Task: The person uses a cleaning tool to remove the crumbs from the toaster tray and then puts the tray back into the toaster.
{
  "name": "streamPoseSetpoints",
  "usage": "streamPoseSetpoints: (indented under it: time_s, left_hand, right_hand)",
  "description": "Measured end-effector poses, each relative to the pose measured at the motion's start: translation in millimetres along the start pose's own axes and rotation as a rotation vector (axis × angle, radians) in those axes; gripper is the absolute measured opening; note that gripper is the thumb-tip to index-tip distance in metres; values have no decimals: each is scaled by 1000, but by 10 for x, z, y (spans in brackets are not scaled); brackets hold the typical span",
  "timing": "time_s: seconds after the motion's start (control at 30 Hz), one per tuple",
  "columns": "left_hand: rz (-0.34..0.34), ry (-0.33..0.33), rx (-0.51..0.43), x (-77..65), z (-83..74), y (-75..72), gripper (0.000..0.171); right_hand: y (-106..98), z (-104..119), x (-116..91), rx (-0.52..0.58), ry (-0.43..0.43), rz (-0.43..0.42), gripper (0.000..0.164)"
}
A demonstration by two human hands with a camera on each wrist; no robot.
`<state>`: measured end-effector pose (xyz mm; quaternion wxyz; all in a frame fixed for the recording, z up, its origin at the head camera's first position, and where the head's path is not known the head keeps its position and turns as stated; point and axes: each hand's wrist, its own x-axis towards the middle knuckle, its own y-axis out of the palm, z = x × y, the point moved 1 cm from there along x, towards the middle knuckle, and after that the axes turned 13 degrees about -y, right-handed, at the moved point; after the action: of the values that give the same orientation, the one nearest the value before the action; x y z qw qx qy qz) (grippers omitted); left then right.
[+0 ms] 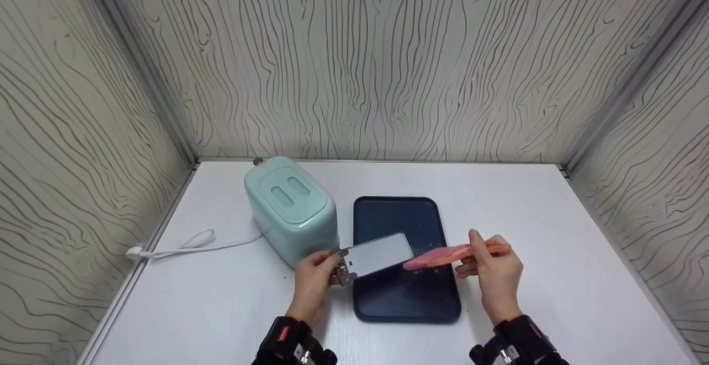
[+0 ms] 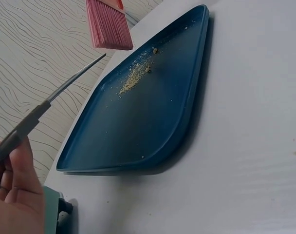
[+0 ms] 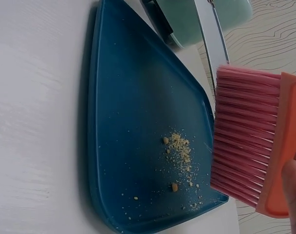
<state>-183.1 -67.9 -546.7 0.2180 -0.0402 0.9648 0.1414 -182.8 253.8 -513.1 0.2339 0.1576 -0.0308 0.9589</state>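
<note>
My left hand (image 1: 314,281) grips a flat metal crumb tray (image 1: 382,254) by its bracketed end, tilted above a dark blue tray (image 1: 407,301). In my right hand (image 1: 497,276) is the orange handle of a brush (image 1: 443,255) with pink bristles (image 3: 245,131). The bristle tips are close to the crumb tray's far end; whether they touch it I cannot tell. Yellowish crumbs (image 3: 179,148) lie scattered on the blue tray, with a few larger bits among them. Beside my left hand stands a mint-green toaster (image 1: 291,204).
A white power cord with its plug (image 1: 135,252) runs left from the toaster across the white table (image 1: 221,298). Wood-grain panels (image 1: 376,66) enclose the back and both sides. A few specks lie on the table near the blue tray.
</note>
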Motion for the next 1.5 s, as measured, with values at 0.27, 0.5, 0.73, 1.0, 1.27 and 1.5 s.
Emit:
streamPoseSetpoints:
  time_s: [0.27, 0.5, 0.73, 1.0, 1.27, 1.5]
  left_hand:
    - [-2, -18, 1, -4, 7, 11, 24]
    - [19, -21, 13, -26, 13, 29, 25]
    - [22, -20, 20, -32, 12, 62, 26]
    - [14, -16, 33, -31, 11, 104, 27]
    - [33, -27, 32, -40, 18, 113, 26]
    - [36, -21, 51, -32, 32, 109, 23]
  right_hand:
    - [43, 116, 83, 79, -48, -24, 43]
    - [186, 277, 135, 38, -53, 58, 35]
    - [436, 446, 132, 104, -73, 158, 27]
    - [738, 561, 77, 118, -80, 284, 21]
    - [970, 592, -2, 207, -43, 380, 22]
    - [1043, 543, -44, 159, -44, 376, 22]
